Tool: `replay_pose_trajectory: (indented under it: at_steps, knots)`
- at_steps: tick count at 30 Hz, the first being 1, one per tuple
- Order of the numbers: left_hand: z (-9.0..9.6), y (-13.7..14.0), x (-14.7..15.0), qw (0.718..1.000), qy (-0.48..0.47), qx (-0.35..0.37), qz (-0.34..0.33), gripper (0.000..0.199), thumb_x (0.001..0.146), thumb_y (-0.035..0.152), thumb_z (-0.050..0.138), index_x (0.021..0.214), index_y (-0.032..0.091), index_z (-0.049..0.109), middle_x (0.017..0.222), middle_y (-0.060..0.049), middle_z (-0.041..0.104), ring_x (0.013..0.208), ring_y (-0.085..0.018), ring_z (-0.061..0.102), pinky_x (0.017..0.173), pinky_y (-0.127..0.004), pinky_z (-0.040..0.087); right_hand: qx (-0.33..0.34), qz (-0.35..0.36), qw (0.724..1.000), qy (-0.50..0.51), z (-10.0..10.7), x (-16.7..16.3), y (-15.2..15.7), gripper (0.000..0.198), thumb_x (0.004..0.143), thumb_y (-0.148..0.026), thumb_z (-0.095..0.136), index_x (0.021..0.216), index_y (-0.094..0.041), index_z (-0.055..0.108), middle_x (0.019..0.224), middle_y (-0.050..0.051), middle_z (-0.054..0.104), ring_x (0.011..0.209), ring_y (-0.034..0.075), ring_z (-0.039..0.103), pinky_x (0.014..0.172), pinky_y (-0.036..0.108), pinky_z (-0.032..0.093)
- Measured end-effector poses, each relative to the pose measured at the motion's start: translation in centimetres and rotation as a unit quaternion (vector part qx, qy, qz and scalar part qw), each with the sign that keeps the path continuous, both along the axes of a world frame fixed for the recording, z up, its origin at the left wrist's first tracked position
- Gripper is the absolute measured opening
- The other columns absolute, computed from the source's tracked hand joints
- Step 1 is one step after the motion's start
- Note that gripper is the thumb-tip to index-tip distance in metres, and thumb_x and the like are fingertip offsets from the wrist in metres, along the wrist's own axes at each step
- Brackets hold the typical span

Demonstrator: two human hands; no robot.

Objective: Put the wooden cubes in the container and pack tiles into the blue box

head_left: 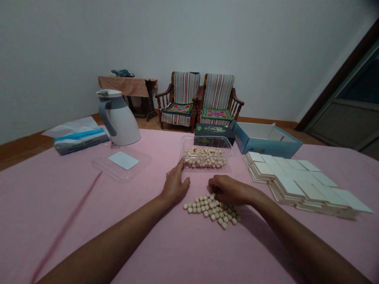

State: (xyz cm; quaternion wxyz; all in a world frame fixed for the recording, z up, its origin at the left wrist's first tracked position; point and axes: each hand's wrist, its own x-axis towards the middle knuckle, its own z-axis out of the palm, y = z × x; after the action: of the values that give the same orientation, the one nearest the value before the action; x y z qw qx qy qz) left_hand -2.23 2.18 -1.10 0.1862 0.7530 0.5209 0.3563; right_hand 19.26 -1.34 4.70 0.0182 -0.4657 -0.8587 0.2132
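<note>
My left hand (pixel 175 184) reaches forward with its fingers stretched out and the thumb apart. Its fingertips rest at the front left corner of a clear plastic box (pixel 204 170). Many small, pale wooden cubes (pixel 205 158) with rounded edges fill the lower part of that box. Nearer to me, more of these small wooden cubes (pixel 213 213) lie in a flat, single-layer patch on the pink cloth. Over the back right of this patch is my right hand (pixel 231 190), its fingers curled down and closed. Whatever is between those fingertips is hidden.
Stacked white square tiles (pixel 291 177) stand on the right, before an open blue box (pixel 263 146). A black box (pixel 214 132) sits behind the plastic box. To the left are a clear lid (pixel 139 159) with a white label, a white jug (pixel 126 124) and a tissue pack (pixel 81 141).
</note>
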Motion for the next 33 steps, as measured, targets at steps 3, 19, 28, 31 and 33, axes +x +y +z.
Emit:
replay_pose_trajectory:
  at_steps: [3,19,28,31,33]
  knots:
    - [0.1,0.0,0.0,1.0,-0.002,0.004,-0.002,0.074,0.074,0.014,0.055,0.143,0.011,0.028,0.131,-0.015,0.055,0.122,-0.026,0.052,0.106,-0.045,0.037,-0.011,0.012,1.0,0.012,0.0,0.1,-0.2,0.019,0.066,-0.01,0.051,0.081,-0.017,0.06,0.076,0.002,0.061,0.067,0.012,0.05,0.057,0.021,0.032]
    - [0.1,-0.1,-0.1,1.0,-0.004,-0.005,-0.006,0.074,0.074,0.013,0.054,0.142,0.009,0.028,0.132,-0.016,0.054,0.123,-0.025,0.051,0.108,-0.046,0.034,0.21,-0.154,0.958,0.122,3.9,0.2,3.4,0.011,0.074,-0.009,0.052,0.078,-0.015,0.061,0.071,0.003,0.063,0.064,0.013,0.054,0.059,0.023,0.034]
    - [0.1,-0.1,0.0,1.0,-0.005,-0.006,-0.001,0.074,0.073,0.013,0.054,0.143,0.011,0.028,0.132,-0.015,0.055,0.123,-0.025,0.051,0.109,-0.046,0.033,-0.021,0.001,0.999,0.048,0.4,-2.1,0.3,0.022,0.066,-0.008,0.053,0.084,-0.015,0.064,0.081,0.005,0.066,0.069,0.013,0.055,0.059,0.021,0.036]
    - [0.0,0.0,0.0,1.0,-0.006,-0.003,-0.005,0.074,0.074,0.013,0.054,0.143,0.011,0.027,0.132,-0.015,0.055,0.124,-0.025,0.05,0.109,-0.046,0.033,0.006,0.006,0.999,0.036,0.0,-2.5,0.1,0.02,0.066,-0.008,0.051,0.081,-0.015,0.063,0.08,0.004,0.064,0.07,0.013,0.053,0.06,0.022,0.035]
    - [0.0,0.0,0.0,1.0,-0.005,-0.002,-0.004,0.074,0.074,0.013,0.054,0.143,0.009,0.027,0.132,-0.016,0.054,0.124,-0.025,0.05,0.109,-0.046,0.033,0.018,0.009,0.999,0.033,0.0,-2.7,-0.1,0.018,0.066,-0.007,0.05,0.078,-0.015,0.062,0.078,0.004,0.063,0.069,0.013,0.052,0.06,0.022,0.034]
